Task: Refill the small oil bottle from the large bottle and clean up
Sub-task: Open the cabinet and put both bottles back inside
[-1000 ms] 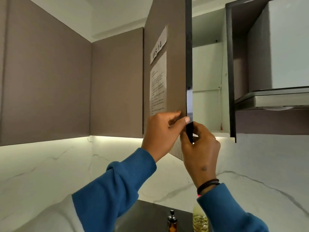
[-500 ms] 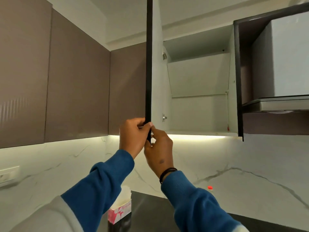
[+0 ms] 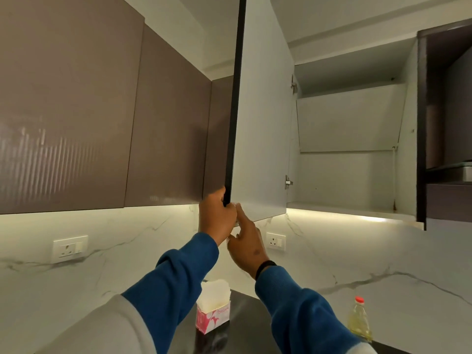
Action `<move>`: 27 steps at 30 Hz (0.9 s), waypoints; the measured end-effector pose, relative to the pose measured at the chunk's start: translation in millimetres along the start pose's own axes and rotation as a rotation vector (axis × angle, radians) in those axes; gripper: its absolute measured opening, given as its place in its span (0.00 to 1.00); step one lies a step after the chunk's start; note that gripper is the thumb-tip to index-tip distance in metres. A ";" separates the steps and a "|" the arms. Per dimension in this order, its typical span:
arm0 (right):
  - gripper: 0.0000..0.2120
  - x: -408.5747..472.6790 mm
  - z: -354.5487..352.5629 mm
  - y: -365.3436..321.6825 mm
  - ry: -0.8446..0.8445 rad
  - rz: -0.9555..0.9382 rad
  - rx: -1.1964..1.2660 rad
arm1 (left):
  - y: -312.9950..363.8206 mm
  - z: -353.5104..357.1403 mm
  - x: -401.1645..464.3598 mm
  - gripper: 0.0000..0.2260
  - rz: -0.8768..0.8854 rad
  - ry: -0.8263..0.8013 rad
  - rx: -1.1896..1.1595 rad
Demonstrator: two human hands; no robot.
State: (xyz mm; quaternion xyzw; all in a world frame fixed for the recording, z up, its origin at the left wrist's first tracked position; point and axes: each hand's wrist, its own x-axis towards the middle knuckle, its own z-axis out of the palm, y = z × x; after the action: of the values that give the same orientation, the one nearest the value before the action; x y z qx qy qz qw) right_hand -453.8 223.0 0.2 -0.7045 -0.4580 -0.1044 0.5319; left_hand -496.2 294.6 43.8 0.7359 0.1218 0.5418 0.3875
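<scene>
The large oil bottle (image 3: 359,319), clear with a red cap and yellow oil, stands on the dark counter at the lower right. The small oil bottle is hidden from view. Both hands are raised at the lower corner of the open wall cupboard door (image 3: 260,123). My left hand (image 3: 217,218) grips the door's dark edge at the bottom corner. My right hand (image 3: 246,245) sits just below and right of it, fingers touching the door's bottom corner. The cupboard's white inside (image 3: 344,180) shows bare shelves.
A pink and white tissue box (image 3: 213,309) stands on the dark counter (image 3: 245,328) below my arms. Two wall sockets (image 3: 69,249) (image 3: 275,241) sit on the marble backsplash. Closed brown cupboards fill the left. A range hood (image 3: 457,172) is at the right edge.
The cupboard door has swung from nearly edge-on to wide open, both hands following its lower corner leftwards. The view shifted, bringing the tissue box and large bottle into sight.
</scene>
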 end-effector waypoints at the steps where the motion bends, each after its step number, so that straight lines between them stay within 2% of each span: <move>1: 0.33 1.2 4.1 1.9 -0.026 0.004 -0.007 | -2.8 -2.3 1.1 0.23 -0.019 -0.012 0.003; 9: 0.31 8.0 29.9 11.7 -0.173 0.046 -0.019 | -27.6 -8.7 7.5 0.24 -0.130 0.023 0.018; 14: 0.31 14.7 21.2 22.6 -0.167 0.015 -0.025 | -33.2 0.8 9.4 0.23 -0.162 0.148 -0.035; 16: 0.29 18.0 10.9 31.2 -0.135 0.002 -0.012 | -34.3 10.6 5.5 0.22 -0.129 0.206 -0.066; 20: 0.26 22.2 -16.7 57.9 -0.041 0.010 0.045 | -33.2 45.2 -10.6 0.19 0.043 0.268 -0.086; 24: 0.24 25.1 -54.4 103.5 0.020 0.056 0.053 | -39.3 103.2 -25.3 0.18 0.108 0.195 -0.109; 27: 0.24 25.9 -88.9 148.7 0.046 0.110 0.058 | -52.1 157.4 -36.5 0.17 -0.023 0.072 -0.195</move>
State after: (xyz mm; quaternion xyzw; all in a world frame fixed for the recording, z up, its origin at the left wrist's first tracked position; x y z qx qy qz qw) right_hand -296.6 159.6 -44.0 -0.7103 -0.4090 -0.0780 0.5675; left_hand -357.3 238.7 -36.2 0.6731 0.0907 0.5729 0.4588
